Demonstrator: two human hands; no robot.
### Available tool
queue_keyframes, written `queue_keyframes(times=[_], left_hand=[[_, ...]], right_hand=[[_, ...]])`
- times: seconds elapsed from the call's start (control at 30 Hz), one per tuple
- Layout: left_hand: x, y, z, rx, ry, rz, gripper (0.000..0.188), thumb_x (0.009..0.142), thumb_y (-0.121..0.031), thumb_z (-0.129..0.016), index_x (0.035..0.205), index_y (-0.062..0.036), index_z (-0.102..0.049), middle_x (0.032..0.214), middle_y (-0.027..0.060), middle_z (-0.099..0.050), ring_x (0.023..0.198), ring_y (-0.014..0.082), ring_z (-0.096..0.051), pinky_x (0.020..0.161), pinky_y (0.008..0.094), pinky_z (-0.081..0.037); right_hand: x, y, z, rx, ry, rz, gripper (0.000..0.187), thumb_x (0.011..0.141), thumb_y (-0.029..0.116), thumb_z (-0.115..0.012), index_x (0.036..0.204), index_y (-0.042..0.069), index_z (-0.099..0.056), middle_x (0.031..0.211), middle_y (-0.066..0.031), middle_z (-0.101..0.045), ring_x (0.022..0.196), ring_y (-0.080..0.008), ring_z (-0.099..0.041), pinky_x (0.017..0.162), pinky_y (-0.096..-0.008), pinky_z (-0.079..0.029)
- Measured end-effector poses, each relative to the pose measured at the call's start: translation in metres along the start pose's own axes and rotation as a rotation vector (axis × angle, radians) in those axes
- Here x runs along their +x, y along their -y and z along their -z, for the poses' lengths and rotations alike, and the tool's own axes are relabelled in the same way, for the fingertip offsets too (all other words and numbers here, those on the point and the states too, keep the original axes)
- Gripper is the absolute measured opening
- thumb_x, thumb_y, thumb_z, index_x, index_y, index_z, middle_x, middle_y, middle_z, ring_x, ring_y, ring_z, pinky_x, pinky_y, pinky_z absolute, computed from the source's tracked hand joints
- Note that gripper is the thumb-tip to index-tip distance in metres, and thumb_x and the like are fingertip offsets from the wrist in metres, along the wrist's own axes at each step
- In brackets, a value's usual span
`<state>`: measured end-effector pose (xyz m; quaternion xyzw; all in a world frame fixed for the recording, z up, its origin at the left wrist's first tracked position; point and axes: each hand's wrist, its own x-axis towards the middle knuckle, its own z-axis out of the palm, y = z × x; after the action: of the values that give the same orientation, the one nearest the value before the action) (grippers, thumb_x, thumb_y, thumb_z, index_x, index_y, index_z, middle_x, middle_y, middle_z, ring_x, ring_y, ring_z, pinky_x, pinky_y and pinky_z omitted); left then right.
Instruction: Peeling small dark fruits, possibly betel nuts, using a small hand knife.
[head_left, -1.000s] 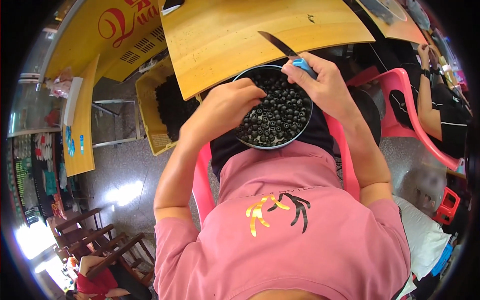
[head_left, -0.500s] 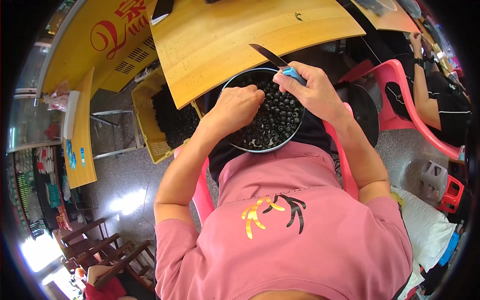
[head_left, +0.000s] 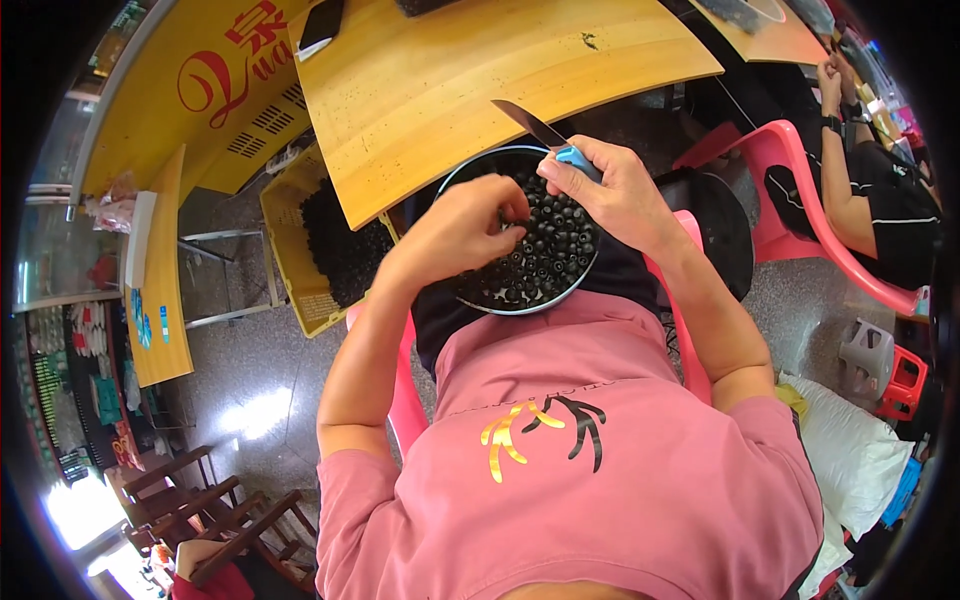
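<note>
A round bowl with a pale blue rim rests on my lap, holding many small round black pieces, some with a paler ring or spot. My left hand hangs over the bowl's left side. Its fingers curl down, and the thumb stands apart from them with a gap between; I see nothing held there. In my right hand, above the bowl's right edge, is a knife with a blue handle. Its blade points up and to the left, toward the table edge.
Ahead is a yellow wooden table with a phone on it. A yellow crate of dark pieces stands at the left. Another person's arm shows at the right, by a pink chair. White sacks lie lower right.
My left hand has gone from a closed pinch to thumb and fingers apart, shifting slightly left. My right hand and the knife have barely moved. The view has tilted slightly.
</note>
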<state>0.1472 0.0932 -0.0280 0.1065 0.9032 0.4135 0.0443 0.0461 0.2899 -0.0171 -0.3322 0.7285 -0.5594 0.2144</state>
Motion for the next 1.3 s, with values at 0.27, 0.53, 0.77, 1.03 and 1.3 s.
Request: queue_keyframes(times=[0.27, 0.53, 0.77, 1.03, 1.3], left_hand=[[-0.013, -0.020, 0.016, -0.823, -0.268, -0.005, 0.024, 0.087, 0.006, -0.063, 0.108, -0.0022, -0.054, 0.105, 0.0009, -0.057, 0.096, 0.0083, -0.059, 0.078, 0.0205, -0.049], [-0.005, -0.016, -0.005, -0.590, -0.572, -0.144, 0.020, 0.083, 0.006, -0.066, 0.101, -0.0027, -0.062, 0.100, 0.0025, -0.057, 0.083, 0.0088, -0.056, 0.071, 0.0230, -0.047], [-0.006, -0.019, -0.002, -0.189, -0.615, -0.171, 0.026, 0.077, 0.005, -0.069, 0.100, -0.0033, -0.062, 0.096, 0.0053, -0.060, 0.077, 0.0118, -0.054, 0.065, 0.0245, -0.045], [-0.005, -0.019, -0.021, -0.357, -0.781, -0.134, 0.020, 0.082, 0.000, -0.072, 0.099, -0.0014, -0.063, 0.096, 0.0065, -0.060, 0.073, 0.0108, -0.054, 0.066, 0.0232, -0.045], [-0.009, -0.019, -0.024, -0.341, -0.761, -0.117, 0.018, 0.084, -0.002, -0.071, 0.100, -0.0012, -0.064, 0.095, 0.0056, -0.058, 0.072, 0.0101, -0.053, 0.065, 0.0227, -0.044]], right_hand=[[0.000, 0.019, -0.020, 0.472, 0.079, -0.163, 0.025, 0.091, 0.026, -0.069, 0.099, 0.003, -0.066, 0.076, 0.0020, -0.061, 0.056, -0.0003, -0.042, 0.049, -0.0173, -0.032], [0.005, 0.010, -0.026, 0.896, 0.075, -0.262, 0.021, 0.091, 0.022, -0.069, 0.100, 0.003, -0.067, 0.067, 0.0059, -0.054, 0.052, -0.0010, -0.042, 0.047, -0.0184, -0.031], [0.005, 0.018, -0.026, 0.601, 0.056, -0.206, 0.021, 0.089, 0.022, -0.071, 0.101, 0.004, -0.068, 0.070, 0.0058, -0.057, 0.053, -0.0002, -0.042, 0.045, -0.0177, -0.029], [0.003, 0.013, -0.026, 0.850, 0.079, -0.206, 0.018, 0.090, 0.020, -0.071, 0.100, 0.007, -0.066, 0.069, 0.0070, -0.055, 0.052, -0.0002, -0.042, 0.045, -0.0169, -0.031], [0.003, 0.014, -0.028, 0.779, 0.089, -0.208, 0.014, 0.091, 0.020, -0.069, 0.095, 0.008, -0.063, 0.068, 0.0073, -0.052, 0.051, -0.0001, -0.042, 0.044, -0.0166, -0.031]])
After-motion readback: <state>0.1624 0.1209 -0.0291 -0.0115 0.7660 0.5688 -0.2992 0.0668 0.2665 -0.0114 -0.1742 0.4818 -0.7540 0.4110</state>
